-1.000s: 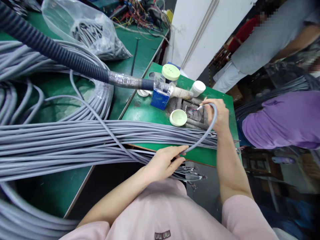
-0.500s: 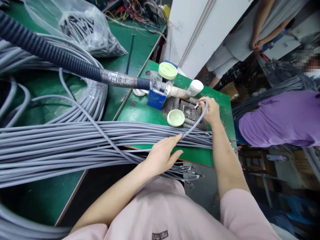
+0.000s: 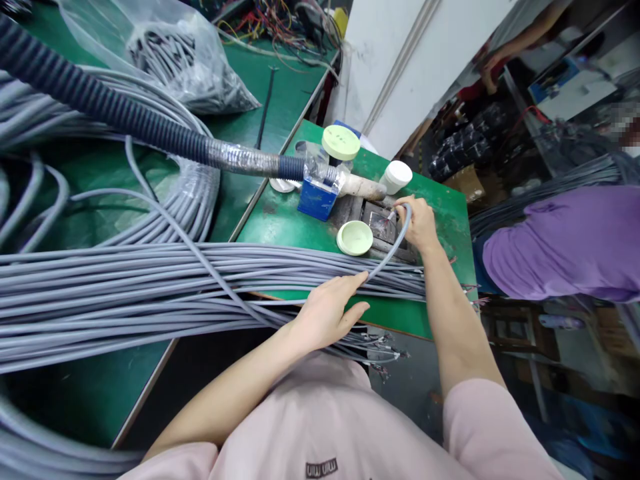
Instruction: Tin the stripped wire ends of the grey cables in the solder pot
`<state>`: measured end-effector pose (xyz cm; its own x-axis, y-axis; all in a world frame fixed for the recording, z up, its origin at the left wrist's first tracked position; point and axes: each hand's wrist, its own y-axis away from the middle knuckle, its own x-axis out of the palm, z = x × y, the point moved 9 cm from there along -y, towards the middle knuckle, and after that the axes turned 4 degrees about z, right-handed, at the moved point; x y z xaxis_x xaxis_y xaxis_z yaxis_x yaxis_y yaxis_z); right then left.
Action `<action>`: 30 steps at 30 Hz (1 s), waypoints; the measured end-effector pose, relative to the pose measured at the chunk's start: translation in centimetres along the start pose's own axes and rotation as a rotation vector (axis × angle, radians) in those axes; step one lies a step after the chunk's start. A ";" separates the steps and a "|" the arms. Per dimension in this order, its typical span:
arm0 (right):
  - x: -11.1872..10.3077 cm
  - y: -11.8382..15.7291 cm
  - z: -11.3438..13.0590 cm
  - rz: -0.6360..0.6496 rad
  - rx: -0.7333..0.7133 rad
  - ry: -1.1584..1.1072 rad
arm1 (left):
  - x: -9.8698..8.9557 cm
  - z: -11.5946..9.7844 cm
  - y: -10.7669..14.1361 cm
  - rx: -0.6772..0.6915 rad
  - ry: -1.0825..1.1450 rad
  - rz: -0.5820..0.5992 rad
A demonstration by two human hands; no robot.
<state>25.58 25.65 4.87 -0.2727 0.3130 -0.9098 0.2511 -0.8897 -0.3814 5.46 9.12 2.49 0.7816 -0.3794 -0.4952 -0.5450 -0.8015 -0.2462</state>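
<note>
Pinched in my right hand point(image 3: 419, 225) is a grey cable point(image 3: 399, 241), bent in an arc near its end. Its stripped tip points down and left, over a small square metal pot point(image 3: 381, 225) with a shiny surface. Whether the wire ends touch that surface I cannot tell. My left hand point(image 3: 330, 312) rests palm down, fingers stretched and thumb apart, on the bundle of grey cables point(image 3: 200, 277). Its fingertips meet the lower part of the bent cable. A pale green shallow dish point(image 3: 355, 238) stands just left of the pot.
A ribbed black hose point(image 3: 150, 127) ends above the pot, beside a blue block point(image 3: 317, 199). Around it stand a white jar point(image 3: 397, 175) and a green-lidded container point(image 3: 341, 143). Coiled cable point(image 3: 195, 193) lies left. A person in purple point(image 3: 560, 243) is at the right.
My right hand has shifted slightly left and tilted the cable end. My left hand stays on the cables. The view has moved a little, and a person in the background has changed position.
</note>
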 end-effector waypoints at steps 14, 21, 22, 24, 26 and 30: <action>-4.2 2.5 2.3 -0.129 -0.016 -0.087 | 0.9 -0.8 0.8 0.006 0.085 0.014; -3.4 2.2 1.8 -0.090 -0.005 -0.052 | 1.1 -0.6 0.9 -0.003 0.075 0.018; -3.1 2.1 1.6 -0.075 -0.002 -0.041 | 1.1 -0.5 0.8 -0.008 0.072 0.020; -2.5 1.8 1.2 -0.042 0.002 -0.025 | 1.2 -0.3 0.7 -0.019 0.067 0.024; -2.0 1.6 1.0 -0.014 0.003 -0.018 | 1.2 -0.1 0.6 -0.025 0.062 0.027; -0.9 1.1 0.7 0.025 0.010 -0.016 | 1.0 0.1 0.3 -0.016 0.051 0.014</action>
<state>25.47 24.19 5.41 -0.2810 0.2858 -0.9161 0.2483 -0.9004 -0.3571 6.04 8.58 1.83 0.7887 -0.4129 -0.4555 -0.5511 -0.8032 -0.2263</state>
